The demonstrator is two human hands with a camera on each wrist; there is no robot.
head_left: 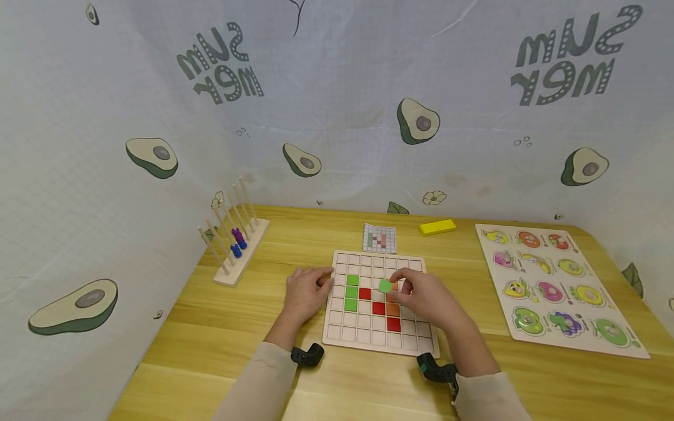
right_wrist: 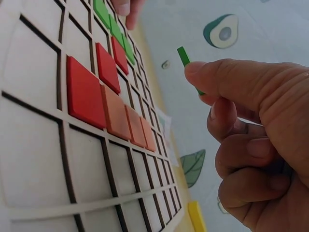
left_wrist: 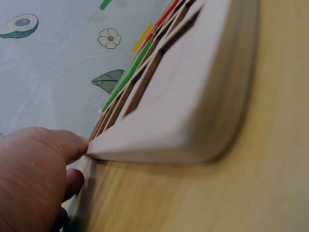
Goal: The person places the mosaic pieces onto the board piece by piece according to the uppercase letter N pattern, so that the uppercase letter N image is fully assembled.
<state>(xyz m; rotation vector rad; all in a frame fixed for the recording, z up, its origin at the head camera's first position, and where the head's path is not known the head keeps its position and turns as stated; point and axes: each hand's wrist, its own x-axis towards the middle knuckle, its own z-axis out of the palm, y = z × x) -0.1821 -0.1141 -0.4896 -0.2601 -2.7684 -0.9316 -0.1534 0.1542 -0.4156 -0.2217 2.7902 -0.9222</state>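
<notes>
A square wooden grid board (head_left: 363,337) lies in front of me, holding green tiles (head_left: 351,292), red tiles (head_left: 378,308) and orange tiles (head_left: 392,309) in some of its cells. My right hand (head_left: 429,297) pinches a green square tile (head_left: 385,286) between thumb and finger above the board. In the right wrist view that green tile (right_wrist: 183,55) appears edge-on, raised off the grid, with the other fingers curled below. My left hand (head_left: 307,294) rests at the board's left edge. In the left wrist view its fingertip (left_wrist: 76,147) touches the board's rim.
A small pattern card (head_left: 380,238) lies behind the board, with a yellow block (head_left: 437,227) to its right. At left stands a peg rack (head_left: 242,251) with blue and purple pieces. A fruit and vegetable puzzle board (head_left: 560,286) lies at right. Printed curtains surround the table.
</notes>
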